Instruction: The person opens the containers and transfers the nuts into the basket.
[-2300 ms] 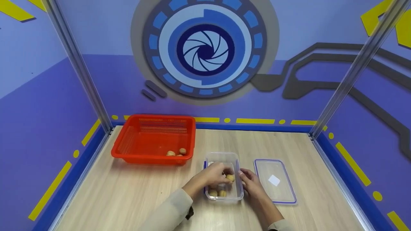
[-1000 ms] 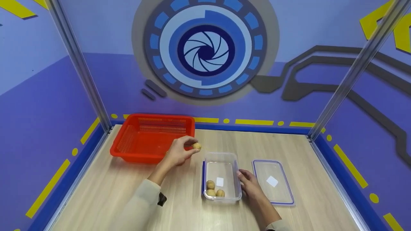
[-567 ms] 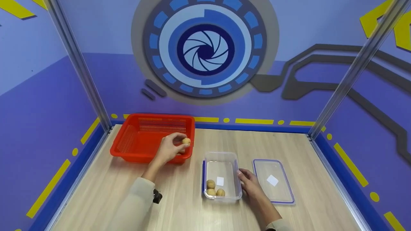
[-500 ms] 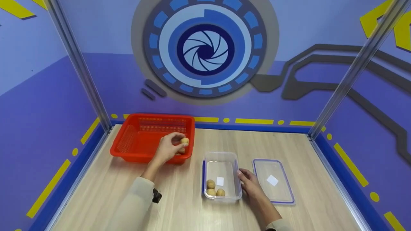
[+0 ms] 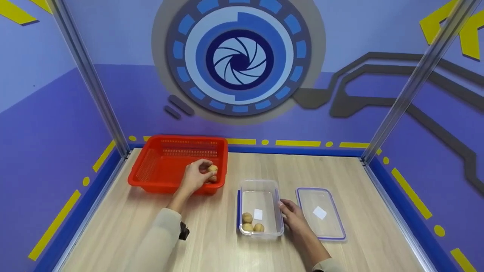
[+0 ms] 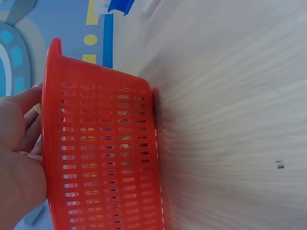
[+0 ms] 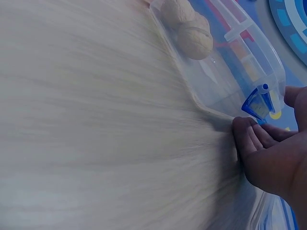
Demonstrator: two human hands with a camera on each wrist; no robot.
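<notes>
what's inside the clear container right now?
Three walnuts at the near end of the clear container, plus a white label on its floor. Nothing hidden; lid lies beside it.

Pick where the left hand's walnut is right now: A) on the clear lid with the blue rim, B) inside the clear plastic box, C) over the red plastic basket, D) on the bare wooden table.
C: the left hand pinches a round tan walnut above the near right corner of the red slotted plastic basket; the clear plastic box holds three others.

A small round tan walnut (image 5: pixel 213 168) sits pinched above the red slotted basket's (image 5: pixel 159 170) near right corner — three more lie in the clear box (image 5: pixel 260 186).
</notes>
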